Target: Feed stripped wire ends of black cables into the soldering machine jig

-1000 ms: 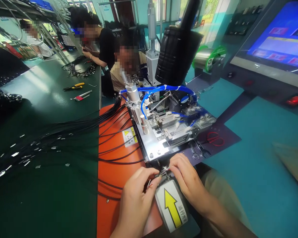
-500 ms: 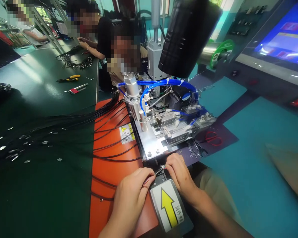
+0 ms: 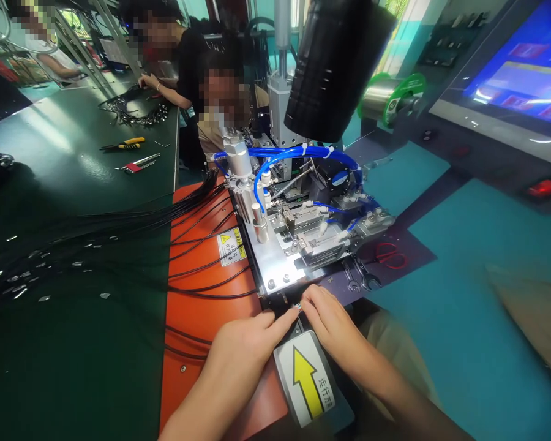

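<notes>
Both my hands meet at the near edge of a small metal machine [image 3: 298, 245] with blue air hoses. My left hand [image 3: 243, 349] is closed, fingers pinched on a thin black cable end with a small connector [image 3: 297, 308]. My right hand [image 3: 328, 318] pinches the same small piece from the other side. They hold it just above a black fixture slot, beside a white plate with a yellow arrow [image 3: 307, 376]. An orange mat [image 3: 202, 318] lies under my left hand.
Many black cables [image 3: 96, 245] fan across the green bench and the orange mat. Red scissors [image 3: 388, 254] and wrenches [image 3: 362, 275] lie right of the machine. A screen [image 3: 518, 73] stands at right. Other people work at the far bench, near pliers [image 3: 126, 144].
Both hands have pushed the small connector forward, closer to the machine's near edge. The view has shifted slightly to the right.
</notes>
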### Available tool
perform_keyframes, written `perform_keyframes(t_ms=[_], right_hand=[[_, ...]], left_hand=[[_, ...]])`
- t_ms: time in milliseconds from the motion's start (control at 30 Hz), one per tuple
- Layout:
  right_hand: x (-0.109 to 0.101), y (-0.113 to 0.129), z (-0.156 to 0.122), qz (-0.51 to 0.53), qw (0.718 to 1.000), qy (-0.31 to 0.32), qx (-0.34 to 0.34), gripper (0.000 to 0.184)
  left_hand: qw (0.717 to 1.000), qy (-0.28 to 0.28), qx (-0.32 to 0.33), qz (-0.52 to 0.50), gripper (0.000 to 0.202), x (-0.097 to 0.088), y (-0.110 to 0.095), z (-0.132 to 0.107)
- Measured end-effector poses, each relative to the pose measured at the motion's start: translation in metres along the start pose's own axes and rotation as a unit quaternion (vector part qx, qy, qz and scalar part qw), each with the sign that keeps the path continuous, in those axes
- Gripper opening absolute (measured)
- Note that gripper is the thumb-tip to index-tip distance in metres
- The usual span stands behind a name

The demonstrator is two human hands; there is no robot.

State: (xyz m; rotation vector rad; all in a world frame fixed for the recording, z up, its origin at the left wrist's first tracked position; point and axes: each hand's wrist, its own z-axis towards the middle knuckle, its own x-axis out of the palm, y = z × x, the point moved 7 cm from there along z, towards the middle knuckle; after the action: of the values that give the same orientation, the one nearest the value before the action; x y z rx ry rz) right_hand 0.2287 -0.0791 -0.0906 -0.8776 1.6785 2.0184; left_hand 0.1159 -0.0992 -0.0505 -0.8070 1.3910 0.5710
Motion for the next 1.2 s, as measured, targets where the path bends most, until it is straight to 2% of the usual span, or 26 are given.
perform_keyframes(t_ms=[167, 300, 367, 533, 633, 700, 833, 1000, 1200], right_hand=[[-0.004, 0.006, -0.001, 0.003, 0.999, 0.008, -0.031, 0.022], [-0.001, 0.004, -0.001, 0.030, 0.994, -0.023, -0.100, 0.022], [0.003, -0.001, -0.001, 0.046, 0.992, -0.032, -0.111, 0.020], [0.008, -0.008, 0.003, 0.113, 0.992, -0.005, -0.051, 0.019], [0.006, -0.006, 0.007, 0.151, 0.988, 0.029, -0.016, 0.019], [0.006, -0.006, 0.009, 0.171, 0.984, 0.046, -0.004, 0.018], [0.008, -0.009, 0.010, 0.204, 0.977, 0.061, 0.009, 0.018], [0.010, -0.012, 0.009, 0.231, 0.970, 0.064, 0.026, 0.018], [0.009, -0.013, 0.009, 0.246, 0.966, 0.073, 0.040, 0.018]], left_hand=[[1.000, 0.006, 0.027, 0.006, 0.061, -0.002, -0.001, 0.001], [0.999, -0.015, 0.033, -0.014, 0.060, -0.001, 0.002, 0.001], [0.999, -0.021, 0.022, -0.035, 0.057, 0.000, 0.004, 0.002], [0.997, 0.014, -0.027, -0.070, 0.048, -0.002, 0.004, 0.008], [0.997, 0.027, -0.036, -0.055, 0.054, -0.001, 0.003, 0.005], [0.998, -0.004, -0.035, -0.049, 0.054, -0.001, 0.005, -0.002], [0.992, -0.081, -0.046, -0.090, 0.037, -0.001, 0.017, -0.023], [0.982, -0.111, -0.035, -0.152, 0.028, -0.002, 0.023, -0.036], [0.986, -0.136, -0.020, -0.093, 0.028, -0.006, 0.020, -0.032]])
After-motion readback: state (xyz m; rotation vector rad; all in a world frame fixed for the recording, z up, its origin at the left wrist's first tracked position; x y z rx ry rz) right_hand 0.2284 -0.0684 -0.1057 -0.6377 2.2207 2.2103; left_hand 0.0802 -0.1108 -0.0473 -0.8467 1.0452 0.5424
